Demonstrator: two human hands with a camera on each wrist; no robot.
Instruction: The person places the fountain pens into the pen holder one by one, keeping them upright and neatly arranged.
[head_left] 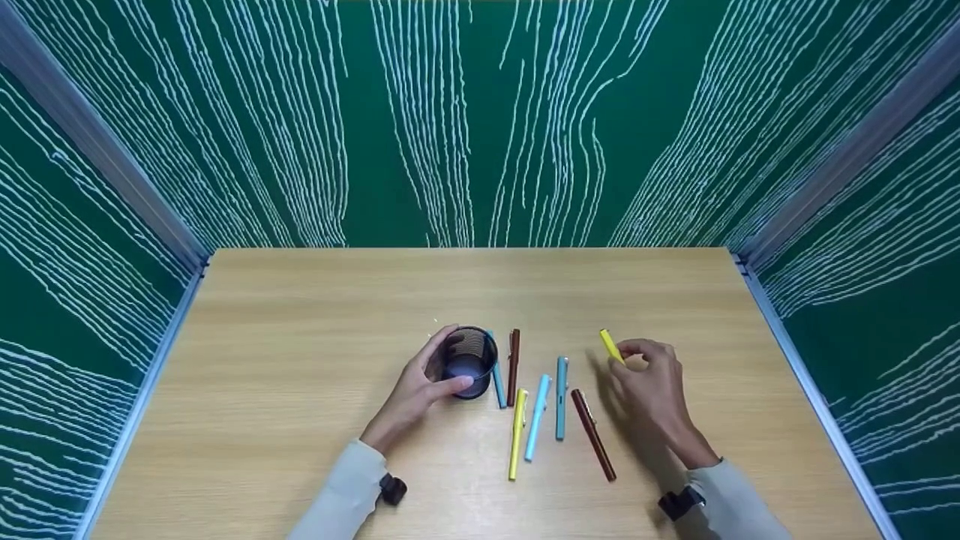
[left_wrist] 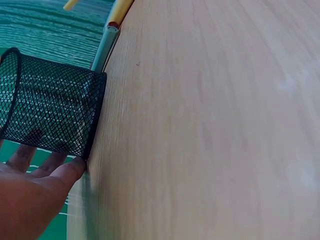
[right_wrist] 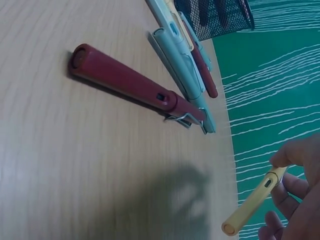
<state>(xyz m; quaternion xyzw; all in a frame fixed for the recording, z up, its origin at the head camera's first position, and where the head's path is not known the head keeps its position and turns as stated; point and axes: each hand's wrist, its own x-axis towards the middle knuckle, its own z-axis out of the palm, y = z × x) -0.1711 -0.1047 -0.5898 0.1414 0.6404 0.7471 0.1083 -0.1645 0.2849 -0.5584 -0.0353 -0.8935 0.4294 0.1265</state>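
My left hand grips a black mesh pen cup, thumb at the near side of its rim and fingers round its far left side. In the left wrist view the cup stands upright on the table, fingers against its wall. My right hand pinches a yellow pen between thumb and fingers above the tabletop; the right wrist view shows this pen tilted. Between the hands lie a dark red pen, a teal pen, a light blue pen and another yellow pen.
Close beside the cup's right side lie a brown-red pen and a blue pen. The wooden table ends at green panels with white wavy lines at the back and both sides.
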